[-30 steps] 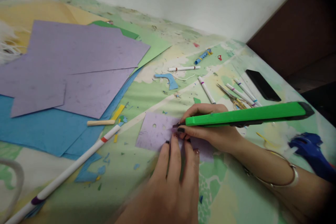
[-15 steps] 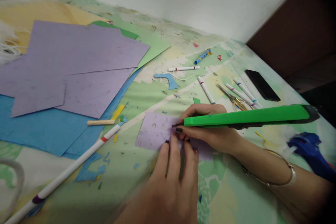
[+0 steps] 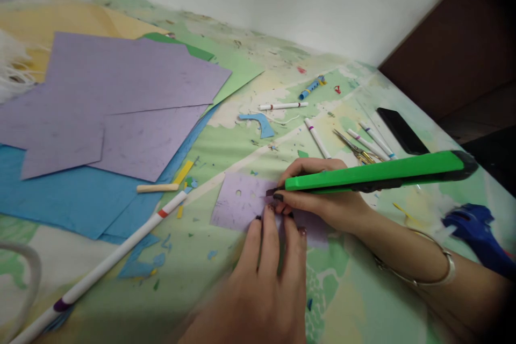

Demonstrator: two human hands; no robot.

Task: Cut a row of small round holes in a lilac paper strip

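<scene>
A small purple foam sheet (image 3: 229, 207) lies on the patterned tablecloth, with small round holes in its left part. My left hand (image 3: 268, 274) rests on it, fingers stretched out and fingertips pressing on the near side. Closed around the front end of a green utility knife (image 3: 374, 171) is my right hand (image 3: 326, 193). The knife's dark blade points left and its tip meets the sheet just beyond my left fingertips. Part of the sheet is hidden under both hands.
Purple sheets (image 3: 133, 75) and blue sheets (image 3: 72, 199) are stacked at left. A long white stick (image 3: 121, 252) lies nearer. Beyond my right hand are gold scissors (image 3: 358, 150), markers (image 3: 318, 138) and a black phone (image 3: 403, 130). A blue glue gun (image 3: 475, 231) lies at right.
The back end of the utility knife has swung slightly up and leftward, while its blade stays at nearly the same spot. My left hand keeps its place on the sheet.
</scene>
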